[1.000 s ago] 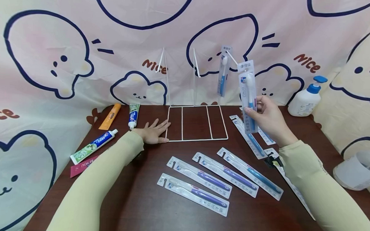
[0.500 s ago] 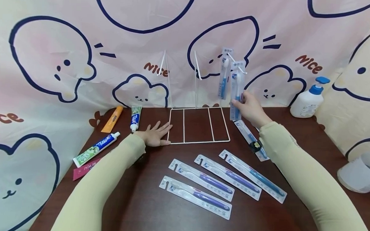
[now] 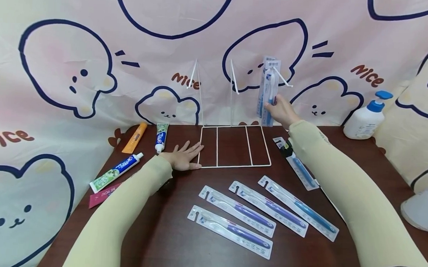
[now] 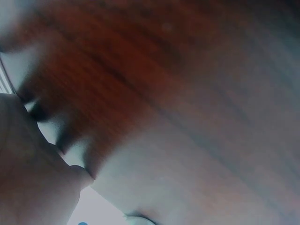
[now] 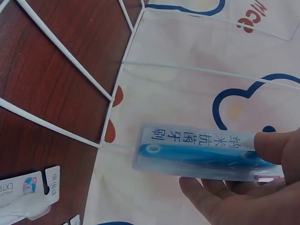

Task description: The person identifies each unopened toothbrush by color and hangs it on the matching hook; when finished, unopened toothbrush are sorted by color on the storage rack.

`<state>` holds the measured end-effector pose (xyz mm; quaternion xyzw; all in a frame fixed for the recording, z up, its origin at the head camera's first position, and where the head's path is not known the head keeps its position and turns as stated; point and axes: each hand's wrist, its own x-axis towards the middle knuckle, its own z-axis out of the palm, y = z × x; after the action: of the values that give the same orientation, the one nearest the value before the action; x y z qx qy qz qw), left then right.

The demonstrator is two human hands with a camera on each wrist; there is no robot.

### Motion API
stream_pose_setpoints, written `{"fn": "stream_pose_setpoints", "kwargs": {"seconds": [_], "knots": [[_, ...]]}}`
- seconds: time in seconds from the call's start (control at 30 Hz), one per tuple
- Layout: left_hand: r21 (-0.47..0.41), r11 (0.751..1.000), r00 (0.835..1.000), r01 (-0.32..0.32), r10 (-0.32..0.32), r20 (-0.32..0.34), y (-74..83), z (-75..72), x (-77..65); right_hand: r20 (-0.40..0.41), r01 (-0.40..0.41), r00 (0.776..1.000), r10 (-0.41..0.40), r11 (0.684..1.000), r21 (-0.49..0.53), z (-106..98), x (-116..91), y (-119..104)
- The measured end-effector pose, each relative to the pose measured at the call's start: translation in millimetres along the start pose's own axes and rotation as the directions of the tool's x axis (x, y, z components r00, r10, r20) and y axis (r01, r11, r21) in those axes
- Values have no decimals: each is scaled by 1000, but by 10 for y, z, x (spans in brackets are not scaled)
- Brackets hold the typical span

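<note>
Right grip (image 3: 283, 111) pinched a toothbrush (image 3: 270, 86), seemingly on the hook (image 3: 283, 77) above; release seemed next. Left grip (image 3: 182, 157) lay spread.

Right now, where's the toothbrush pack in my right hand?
In the head view, the toothbrush pack is right of centre, upright in your right hand, at the rightmost white hook and in front of another hanging pack.

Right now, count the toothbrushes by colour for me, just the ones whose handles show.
Purple toothbrushes: 3
Blue toothbrushes: 4, including the one in the right hand and the one hanging behind it
Total: 7
</note>
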<state>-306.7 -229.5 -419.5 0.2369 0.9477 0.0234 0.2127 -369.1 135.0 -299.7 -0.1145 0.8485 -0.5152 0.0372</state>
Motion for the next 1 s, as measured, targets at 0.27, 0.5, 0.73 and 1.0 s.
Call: {"fn": "stream_pose_setpoints", "kwargs": {"seconds": [0.27,0.5,0.73,1.0], "knots": [[-7,1000,1000,-4,4,0,63,-10,22,-33,-26,999,24,998,-61,-68,-49,40],[-17,1000,1000,7,-6,4,58,-42,14,-51,-92,995,84,982,-168,-312,-255,210],[-21,1000,1000,-9,8,-14,33,-56,-14,3,-148,987,160,918,-368,-699,-545,586],[-11,1000,1000,-9,9,-20,19,-8,-1,41,-263,929,367,735,-625,-737,-638,1188]]}}
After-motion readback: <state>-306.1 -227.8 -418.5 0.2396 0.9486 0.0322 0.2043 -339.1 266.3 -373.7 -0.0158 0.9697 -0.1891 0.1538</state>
